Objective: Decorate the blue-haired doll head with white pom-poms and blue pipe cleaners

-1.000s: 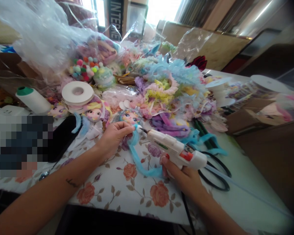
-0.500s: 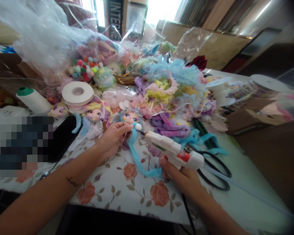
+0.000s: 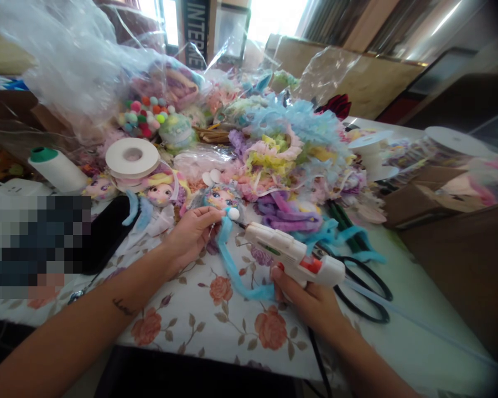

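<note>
At frame centre, the left hand pinched a fuzzy blue pipe cleaner with a white pompom, its fingers closed on it. The right hand gripped a white plastic glue gun, nozzle toward the pompom. Doll heads, a ribbon spool and frilly paper flowers crowded behind. Black scissors lay at right. The flowered desk lay bare toward the lower edge.

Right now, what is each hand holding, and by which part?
The right hand grips the white glue gun by its handle. The left hand pinches a small white pompom on the blue fuzzy strip.
</note>
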### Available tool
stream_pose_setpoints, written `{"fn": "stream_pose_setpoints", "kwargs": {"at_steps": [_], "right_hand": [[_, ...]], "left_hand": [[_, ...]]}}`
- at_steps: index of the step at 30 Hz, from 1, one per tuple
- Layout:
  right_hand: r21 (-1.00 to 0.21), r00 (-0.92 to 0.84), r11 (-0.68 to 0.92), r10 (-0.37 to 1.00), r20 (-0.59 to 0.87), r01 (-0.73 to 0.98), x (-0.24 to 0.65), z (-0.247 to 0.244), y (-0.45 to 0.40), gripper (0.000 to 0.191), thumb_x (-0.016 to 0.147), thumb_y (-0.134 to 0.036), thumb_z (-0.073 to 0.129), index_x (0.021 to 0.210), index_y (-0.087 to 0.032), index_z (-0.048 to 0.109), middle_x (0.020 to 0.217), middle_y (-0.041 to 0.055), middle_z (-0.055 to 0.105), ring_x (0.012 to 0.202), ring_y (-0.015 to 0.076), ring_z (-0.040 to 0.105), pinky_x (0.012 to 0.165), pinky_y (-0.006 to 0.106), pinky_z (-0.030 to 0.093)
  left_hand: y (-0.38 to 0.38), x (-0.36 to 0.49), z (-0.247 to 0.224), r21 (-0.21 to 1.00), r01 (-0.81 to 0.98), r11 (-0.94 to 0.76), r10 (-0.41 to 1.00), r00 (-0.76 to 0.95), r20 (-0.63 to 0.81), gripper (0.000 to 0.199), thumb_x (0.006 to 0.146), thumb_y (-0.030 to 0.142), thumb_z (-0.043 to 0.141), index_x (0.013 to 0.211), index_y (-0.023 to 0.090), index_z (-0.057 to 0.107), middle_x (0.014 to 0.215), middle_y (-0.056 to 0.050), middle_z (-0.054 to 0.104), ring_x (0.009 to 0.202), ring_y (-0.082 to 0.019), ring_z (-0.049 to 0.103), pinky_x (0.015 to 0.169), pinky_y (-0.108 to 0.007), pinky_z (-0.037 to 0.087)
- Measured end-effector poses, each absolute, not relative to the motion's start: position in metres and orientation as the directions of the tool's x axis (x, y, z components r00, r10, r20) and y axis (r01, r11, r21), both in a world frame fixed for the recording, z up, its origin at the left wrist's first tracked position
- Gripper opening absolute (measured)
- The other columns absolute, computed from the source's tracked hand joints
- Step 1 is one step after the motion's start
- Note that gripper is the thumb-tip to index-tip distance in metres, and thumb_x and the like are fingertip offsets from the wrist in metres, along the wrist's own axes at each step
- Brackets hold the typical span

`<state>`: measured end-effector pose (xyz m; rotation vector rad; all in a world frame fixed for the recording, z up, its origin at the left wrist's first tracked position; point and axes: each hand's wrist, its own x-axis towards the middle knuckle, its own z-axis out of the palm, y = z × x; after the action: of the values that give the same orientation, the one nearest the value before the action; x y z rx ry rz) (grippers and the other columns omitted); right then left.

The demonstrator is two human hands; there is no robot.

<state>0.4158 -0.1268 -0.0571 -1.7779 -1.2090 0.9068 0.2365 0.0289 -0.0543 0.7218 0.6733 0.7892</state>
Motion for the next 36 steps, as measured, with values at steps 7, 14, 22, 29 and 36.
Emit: {"fn": "stream_pose_setpoints", "kwargs": {"at_steps": [7,14,22,29,36], "right_hand": [[-0.898,0.289,-0.211,0.952,-0.099,0.386,0.4161,-0.0580,-0.1268,0.039,0.087,-0.046,0.055,0.059,-0.020,0.056,0.053,-0.0004,0.055,0.052,0.0132,0.050,0.053,0.027,0.041],[-0.903,0.288,-0.182,0.955,-0.069,0.390,0.4169,-0.0577,-0.1264,0.039,0.088,-0.044,0.055,0.058,-0.020,0.056,0.053,-0.0004,0.055,0.053,0.0132,0.051,0.055,0.027,0.042],[-0.911,0.296,-0.182,0.953,-0.070,0.370,0.4183,-0.0603,-0.1254,0.041,0.088,-0.049,0.055,0.060,-0.020,0.055,0.052,-0.0003,0.054,0.051,0.0137,0.051,0.053,0.027,0.042],[-0.916,0.293,-0.163,0.955,-0.053,0.365,0.4207,-0.0616,-0.1228,0.038,0.086,-0.052,0.056,0.066,-0.020,0.059,0.052,0.0001,0.055,0.050,0.0140,0.050,0.050,0.027,0.042],[-0.937,0.380,-0.222,0.919,-0.109,0.270,0.4226,-0.0658,-0.1203,0.037,0.081,-0.052,0.063,0.096,-0.020,0.071,0.054,-0.0017,0.056,0.051,0.0153,0.053,0.048,0.028,0.043]], "left_hand": [[0.0285,0.2368,-0.0546,0.812,-0.343,0.472,0.816,0.519,-0.255,0.024,0.064,0.026,0.081,0.062,0.013,0.061,0.058,0.002,0.056,0.053,-0.007,0.049,0.050,-0.018,0.040],[0.0275,0.2373,-0.0521,0.825,-0.312,0.471,0.813,0.518,-0.268,0.027,0.063,0.026,0.080,0.059,0.013,0.056,0.057,0.002,0.054,0.053,-0.006,0.048,0.051,-0.018,0.038],[0.0249,0.2377,-0.0502,0.854,-0.267,0.446,0.812,0.521,-0.261,0.025,0.062,0.025,0.079,0.058,0.015,0.056,0.054,0.002,0.053,0.050,-0.007,0.047,0.047,-0.019,0.035],[0.0240,0.2371,-0.0529,0.865,-0.262,0.427,0.806,0.544,-0.233,0.028,0.065,0.029,0.078,0.058,0.015,0.056,0.054,0.001,0.055,0.049,-0.007,0.047,0.045,-0.020,0.033],[0.0258,0.2344,-0.0479,0.845,-0.339,0.414,0.808,0.565,-0.169,0.026,0.066,0.027,0.080,0.059,0.015,0.058,0.055,0.002,0.054,0.051,-0.007,0.048,0.048,-0.018,0.039]]}}
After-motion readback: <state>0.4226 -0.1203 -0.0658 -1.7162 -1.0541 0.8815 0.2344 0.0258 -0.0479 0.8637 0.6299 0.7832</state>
